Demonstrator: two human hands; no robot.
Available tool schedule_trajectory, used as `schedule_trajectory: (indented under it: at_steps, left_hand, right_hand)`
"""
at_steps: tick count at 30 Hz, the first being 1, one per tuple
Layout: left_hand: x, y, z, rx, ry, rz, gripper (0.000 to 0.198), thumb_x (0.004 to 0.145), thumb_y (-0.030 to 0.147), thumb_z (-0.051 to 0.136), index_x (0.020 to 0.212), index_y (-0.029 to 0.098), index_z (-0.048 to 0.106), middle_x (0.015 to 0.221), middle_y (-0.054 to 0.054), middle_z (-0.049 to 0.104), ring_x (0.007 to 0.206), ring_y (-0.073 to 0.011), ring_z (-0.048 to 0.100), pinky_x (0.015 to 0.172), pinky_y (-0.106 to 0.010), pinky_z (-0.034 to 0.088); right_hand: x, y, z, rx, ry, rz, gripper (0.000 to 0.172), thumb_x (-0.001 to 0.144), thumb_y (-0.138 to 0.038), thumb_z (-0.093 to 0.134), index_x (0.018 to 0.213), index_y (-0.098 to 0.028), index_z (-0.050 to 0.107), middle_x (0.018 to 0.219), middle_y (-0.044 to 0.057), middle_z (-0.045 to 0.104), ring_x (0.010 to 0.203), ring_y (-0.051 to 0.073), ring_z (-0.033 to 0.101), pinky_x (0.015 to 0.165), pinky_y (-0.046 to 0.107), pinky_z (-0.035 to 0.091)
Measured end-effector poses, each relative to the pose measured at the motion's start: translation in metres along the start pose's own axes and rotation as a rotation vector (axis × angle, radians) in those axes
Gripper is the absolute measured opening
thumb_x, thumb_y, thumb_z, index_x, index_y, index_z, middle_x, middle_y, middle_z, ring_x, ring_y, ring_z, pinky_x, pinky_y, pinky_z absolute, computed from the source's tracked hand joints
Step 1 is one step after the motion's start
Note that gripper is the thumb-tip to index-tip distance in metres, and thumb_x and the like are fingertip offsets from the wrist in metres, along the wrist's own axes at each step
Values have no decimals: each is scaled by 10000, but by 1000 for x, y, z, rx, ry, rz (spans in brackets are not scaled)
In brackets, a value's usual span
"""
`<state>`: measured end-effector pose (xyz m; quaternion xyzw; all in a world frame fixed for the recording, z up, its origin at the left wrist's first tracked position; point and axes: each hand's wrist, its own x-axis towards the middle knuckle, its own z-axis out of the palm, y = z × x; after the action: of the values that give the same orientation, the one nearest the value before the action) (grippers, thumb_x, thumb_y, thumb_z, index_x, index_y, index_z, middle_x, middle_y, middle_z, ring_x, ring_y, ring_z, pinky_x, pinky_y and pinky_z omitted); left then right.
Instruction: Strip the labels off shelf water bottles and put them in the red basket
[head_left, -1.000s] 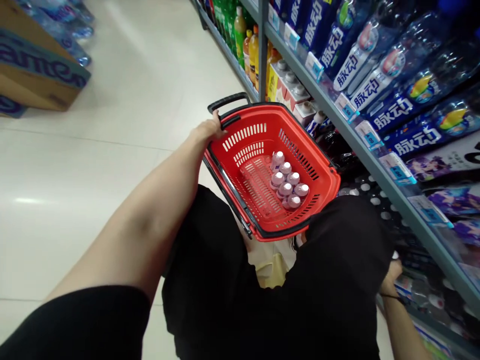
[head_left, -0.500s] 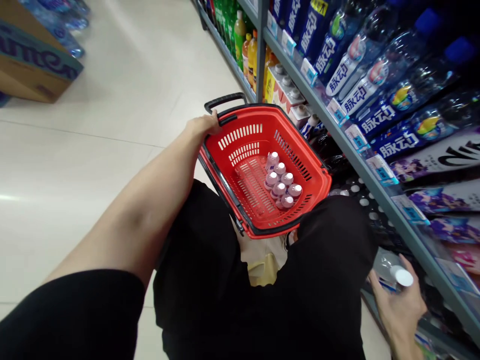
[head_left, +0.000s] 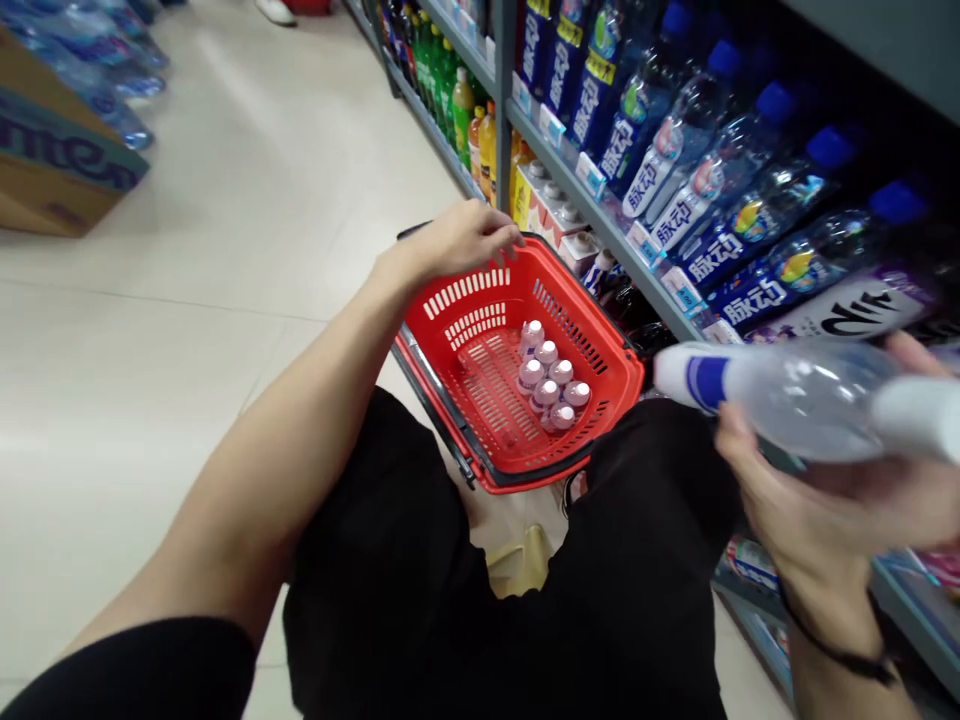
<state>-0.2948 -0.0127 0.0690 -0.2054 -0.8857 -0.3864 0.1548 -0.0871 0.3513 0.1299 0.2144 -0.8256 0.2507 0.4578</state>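
My left hand (head_left: 461, 240) rests curled on the far rim of a red shopping basket (head_left: 609, 352) that stands on the floor beyond my knees. Inside the basket sits a pack of small pink-capped bottles (head_left: 549, 382). My right hand (head_left: 817, 500) is raised at the right and grips a clear bottle with a white and blue label (head_left: 795, 398), held on its side, its white end toward the right edge of the view.
A grey shelf unit (head_left: 637, 240) runs along the right, stocked with blue-capped drink bottles (head_left: 720, 190) above and green and orange bottles (head_left: 457, 110) farther off. Cardboard boxes and shrink-wrapped water packs (head_left: 67, 150) stand on the pale tiled floor at the left.
My right hand has lifted the clear bottle from the low shelf up to chest height. My left hand has shifted from the basket's handle corner onto its far rim.
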Motion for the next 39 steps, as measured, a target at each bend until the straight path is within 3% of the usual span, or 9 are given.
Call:
schedule_trajectory:
  at_steps: [5, 8, 12, 18, 24, 28, 31, 34, 39]
  left_hand:
    - [-21, 82, 11, -377, 205, 184, 571, 1070, 571, 405, 883, 162, 756, 675, -49, 698, 620, -144, 590, 668, -288, 486]
    - [-34, 92, 12, -449, 232, 258, 571, 1058, 622, 400, 1055, 170, 749, 956, -95, 761, 870, -190, 696, 773, -313, 532]
    - [-45, 80, 10, -243, 121, 313, 554, 944, 589, 662, 1282, 150, 677, 1259, -150, 708, 1143, -255, 670, 990, -386, 520]
    - [-53, 65, 23, -207, -161, 221, 471, 846, 527, 798, 1120, 151, 725, 987, -68, 757, 788, -173, 666, 709, -297, 487]
    - [-56, 71, 40, -452, 98, 158, 627, 686, 513, 937, 1169, 170, 731, 1011, -55, 739, 729, -127, 606, 656, -264, 465]
    - [-57, 75, 40, -727, 185, 10, 660, 660, 489, 954, 1175, 170, 690, 1003, -60, 725, 663, -120, 598, 578, -266, 471]
    - [-57, 80, 41, -912, 148, -36, 673, 691, 491, 936, 1223, 191, 655, 987, -68, 730, 733, -173, 664, 596, -300, 518]
    - [-58, 88, 45, -963, 116, -24, 663, 688, 472, 942, 1224, 206, 657, 964, -58, 719, 674, -147, 624, 541, -284, 481]
    - [-60, 97, 49, -979, 73, 76, 571, 704, 355, 929, 1181, 178, 671, 1087, -75, 695, 775, -146, 660, 647, -283, 544]
  right_hand:
    - [50, -5, 99, 194, -98, -50, 705, 818, -500, 853, 1410, -203, 612, 1255, 148, 715, 1194, 372, 698, 1073, 567, 563]
    - [58, -2, 147, 344, -203, 19, 594, 870, -517, 782, 1350, -199, 634, 1186, 134, 748, 1063, 326, 739, 975, 520, 605]
    - [39, 3, 180, 399, -280, 54, 552, 843, -472, 791, 1294, -181, 661, 1150, 131, 747, 1024, 319, 727, 928, 495, 598]
    - [9, 13, 186, 324, -397, 37, 508, 787, -531, 820, 1142, -190, 694, 985, 94, 690, 884, 296, 666, 804, 476, 586]
    - [4, 26, 181, 416, -405, 127, 879, 734, -540, 888, 1463, -218, 518, 1391, 176, 640, 1253, 369, 642, 1054, 564, 546]
    - [0, 30, 179, 558, -572, 270, 946, 744, -486, 905, 1529, -231, 441, 1489, 174, 593, 1354, 340, 607, 1123, 523, 534]
    - [-4, 29, 181, 732, -729, 431, 845, 777, -441, 893, 1486, -249, 476, 1435, 150, 649, 1249, 300, 687, 1039, 458, 601]
    - [-8, 26, 181, 810, -819, 563, 569, 770, -438, 891, 1241, -233, 647, 1157, 108, 774, 997, 291, 763, 854, 423, 656]
    - [-12, 25, 177, 824, -800, 615, 407, 708, -410, 919, 1000, -212, 718, 933, 78, 794, 842, 286, 750, 749, 412, 639]
